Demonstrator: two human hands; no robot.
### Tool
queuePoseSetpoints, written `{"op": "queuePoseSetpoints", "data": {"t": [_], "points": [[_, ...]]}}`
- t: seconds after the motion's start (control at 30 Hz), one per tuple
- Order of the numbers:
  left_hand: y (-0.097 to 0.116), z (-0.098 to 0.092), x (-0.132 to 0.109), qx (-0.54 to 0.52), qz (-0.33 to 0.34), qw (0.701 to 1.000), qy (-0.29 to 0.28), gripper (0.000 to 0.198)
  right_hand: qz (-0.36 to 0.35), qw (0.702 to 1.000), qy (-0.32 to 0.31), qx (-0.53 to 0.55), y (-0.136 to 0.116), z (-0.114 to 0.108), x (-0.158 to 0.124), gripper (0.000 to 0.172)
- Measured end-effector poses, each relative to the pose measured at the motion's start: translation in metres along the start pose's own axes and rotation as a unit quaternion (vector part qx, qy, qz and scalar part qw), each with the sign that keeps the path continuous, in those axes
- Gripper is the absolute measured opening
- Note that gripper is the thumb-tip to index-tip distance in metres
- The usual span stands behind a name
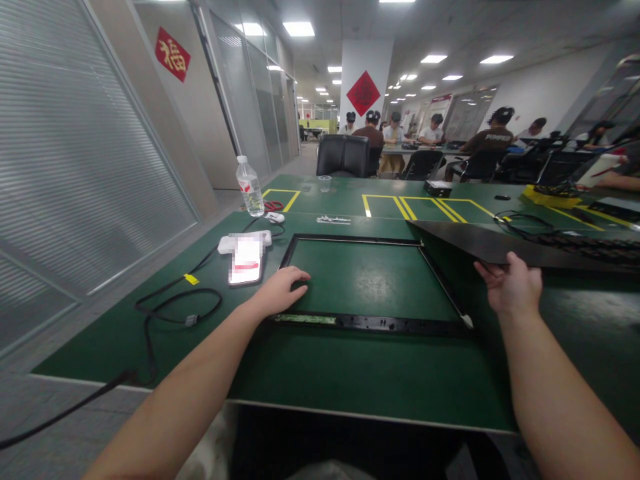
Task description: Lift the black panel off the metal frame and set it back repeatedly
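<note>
A black rectangular frame (400, 325) lies flat on the green table, with a green strip showing along the left part of its near bar. My left hand (284, 291) rests over the left bar, its fingers and thumb apart and reaching inside the frame. Off to the right, my right hand (517, 283) pinches the near edge of a thin, dark flat panel (480, 241). This panel is tilted, its left corner near the frame's far right corner. What lies beneath the panel is hidden.
Left of the frame are a phone (246, 263), a white power strip (225, 245), a black cable (175, 293) and a water bottle (250, 187). A clear cup (325, 184) and a small black box (438, 189) stand farther back. Bundled cables (555, 223) lie right. People sit beyond.
</note>
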State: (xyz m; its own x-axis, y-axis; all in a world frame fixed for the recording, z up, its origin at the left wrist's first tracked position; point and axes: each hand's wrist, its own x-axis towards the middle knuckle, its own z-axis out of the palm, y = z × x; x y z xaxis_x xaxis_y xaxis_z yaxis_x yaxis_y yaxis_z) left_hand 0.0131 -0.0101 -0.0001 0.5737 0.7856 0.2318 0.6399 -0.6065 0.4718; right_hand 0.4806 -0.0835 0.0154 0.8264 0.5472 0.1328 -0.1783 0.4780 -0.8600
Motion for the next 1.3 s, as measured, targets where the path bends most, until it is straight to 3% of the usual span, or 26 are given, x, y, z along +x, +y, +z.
{"op": "queuePoseSetpoints", "data": {"t": [0.43, 0.87, 1.3], "points": [[-0.001, 0.001, -0.001, 0.016, 0.001, 1.0, -0.009, 0.032, 0.005, 1.0, 0.003, -0.015, -0.001, 0.001, 0.0, 0.032], [-0.001, 0.001, -0.003, 0.001, -0.013, 1.0, -0.016, 0.032, -0.008, 1.0, -0.005, -0.006, 0.003, -0.001, 0.005, 0.04], [0.002, -0.006, -0.004, -0.045, -0.049, 0.997, 0.043, 0.031, 0.03, 0.998, 0.014, 0.051, -0.014, 0.009, -0.007, 0.037]]}}
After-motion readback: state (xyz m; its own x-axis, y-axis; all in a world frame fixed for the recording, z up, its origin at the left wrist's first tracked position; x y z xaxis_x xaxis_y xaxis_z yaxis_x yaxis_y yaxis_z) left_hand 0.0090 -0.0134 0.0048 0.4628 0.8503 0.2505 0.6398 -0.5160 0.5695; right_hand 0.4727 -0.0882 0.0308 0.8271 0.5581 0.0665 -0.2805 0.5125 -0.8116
